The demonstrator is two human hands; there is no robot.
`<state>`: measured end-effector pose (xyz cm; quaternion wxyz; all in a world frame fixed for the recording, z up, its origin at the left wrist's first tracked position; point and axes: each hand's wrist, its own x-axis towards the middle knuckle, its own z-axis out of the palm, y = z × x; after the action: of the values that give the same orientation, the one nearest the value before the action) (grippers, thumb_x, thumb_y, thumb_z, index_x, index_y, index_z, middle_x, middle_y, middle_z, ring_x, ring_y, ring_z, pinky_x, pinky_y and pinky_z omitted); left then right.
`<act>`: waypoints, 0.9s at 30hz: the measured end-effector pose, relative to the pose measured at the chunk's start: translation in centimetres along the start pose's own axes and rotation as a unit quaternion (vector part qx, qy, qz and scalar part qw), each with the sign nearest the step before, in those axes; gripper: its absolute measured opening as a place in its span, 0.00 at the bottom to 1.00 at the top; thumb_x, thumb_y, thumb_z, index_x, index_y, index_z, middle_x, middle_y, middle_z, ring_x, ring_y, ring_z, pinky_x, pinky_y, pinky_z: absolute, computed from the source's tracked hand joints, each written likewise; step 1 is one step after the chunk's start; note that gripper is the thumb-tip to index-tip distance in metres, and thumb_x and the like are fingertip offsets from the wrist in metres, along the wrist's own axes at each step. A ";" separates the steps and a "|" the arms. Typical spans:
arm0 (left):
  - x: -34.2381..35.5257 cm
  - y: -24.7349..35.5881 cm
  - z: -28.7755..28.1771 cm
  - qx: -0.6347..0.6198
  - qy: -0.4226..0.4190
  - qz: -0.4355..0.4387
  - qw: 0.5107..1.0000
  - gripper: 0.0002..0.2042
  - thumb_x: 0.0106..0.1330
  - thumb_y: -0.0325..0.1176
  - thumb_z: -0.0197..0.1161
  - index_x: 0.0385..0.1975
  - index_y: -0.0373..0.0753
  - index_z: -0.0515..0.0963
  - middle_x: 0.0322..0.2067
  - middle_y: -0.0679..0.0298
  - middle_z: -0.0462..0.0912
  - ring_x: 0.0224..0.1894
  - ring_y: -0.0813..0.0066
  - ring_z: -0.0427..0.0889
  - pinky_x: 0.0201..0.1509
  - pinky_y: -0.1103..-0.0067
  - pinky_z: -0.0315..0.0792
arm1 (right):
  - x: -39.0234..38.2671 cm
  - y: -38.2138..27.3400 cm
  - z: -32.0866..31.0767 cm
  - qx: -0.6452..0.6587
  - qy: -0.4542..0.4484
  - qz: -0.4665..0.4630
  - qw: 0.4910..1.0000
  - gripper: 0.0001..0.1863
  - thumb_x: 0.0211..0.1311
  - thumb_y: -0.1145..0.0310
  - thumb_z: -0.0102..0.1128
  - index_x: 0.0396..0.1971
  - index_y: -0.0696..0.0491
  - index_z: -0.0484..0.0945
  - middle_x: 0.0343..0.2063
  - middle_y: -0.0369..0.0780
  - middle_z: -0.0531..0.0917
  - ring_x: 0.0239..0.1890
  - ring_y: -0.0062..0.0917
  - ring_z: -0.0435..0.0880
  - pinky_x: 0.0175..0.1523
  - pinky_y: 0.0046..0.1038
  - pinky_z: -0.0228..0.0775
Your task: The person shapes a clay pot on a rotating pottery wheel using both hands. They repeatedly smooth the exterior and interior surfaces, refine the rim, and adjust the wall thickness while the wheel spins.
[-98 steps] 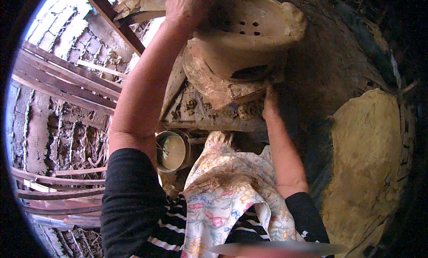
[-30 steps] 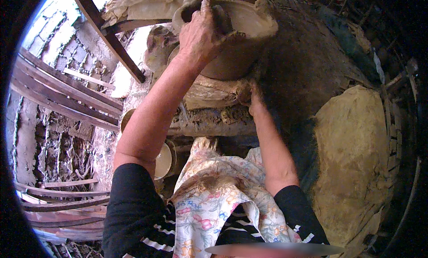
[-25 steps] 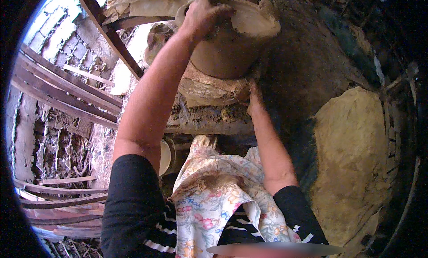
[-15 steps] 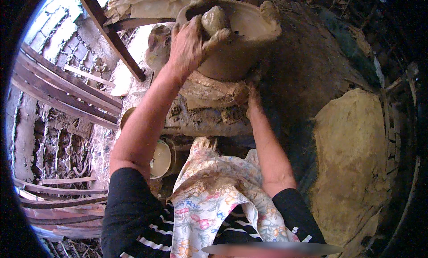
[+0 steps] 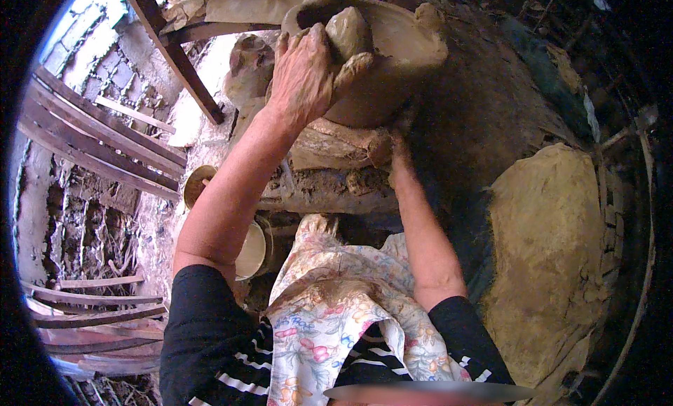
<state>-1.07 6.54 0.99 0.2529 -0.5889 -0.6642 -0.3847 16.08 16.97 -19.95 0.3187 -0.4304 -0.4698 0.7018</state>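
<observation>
A large wet clay pot [image 5: 378, 97] stands at the top of the view, with a wide rim and thick lumps along it. My left hand [image 5: 305, 76] grips its near-left rim, fingers reaching forward and thumb apart. A rounded clay lump [image 5: 348, 34] rises between that thumb and the fingers. Clay coats the fingertips. Low on the pot's right side is my right hand [image 5: 398, 129], dark and blurred. Its fingers cannot be made out against the shadowed base.
Under the pot lies a clay-smeared support [image 5: 329, 146]. A bucket [image 5: 252, 252] with pale liquid and a small bowl [image 5: 200, 185] stand by my left arm. Wooden beams [image 5: 175, 55] cross the left side. A dusty tan sheet [image 5: 543, 245] covers the right side.
My left hand and the rim have shifted slightly right in the view, and a small dark spot on the rim is no longer seen. My right hand stays low beside the pot.
</observation>
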 end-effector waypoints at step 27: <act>2.8 -0.8 -1.6 -0.092 -0.115 -0.041 0.988 0.37 0.50 0.68 0.54 0.29 0.29 0.72 0.26 0.42 0.78 0.35 0.47 0.78 0.41 0.63 0.69 | 0.8 1.4 0.3 0.014 0.029 0.012 0.999 0.31 0.54 0.35 0.43 0.46 0.47 0.68 0.42 0.38 0.74 0.44 0.26 0.73 0.41 0.37 0.66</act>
<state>-2.49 6.86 3.97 0.1036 -0.6227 -0.6741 -0.3836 15.35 17.06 -21.41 0.3296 -0.4522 -0.4454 0.6990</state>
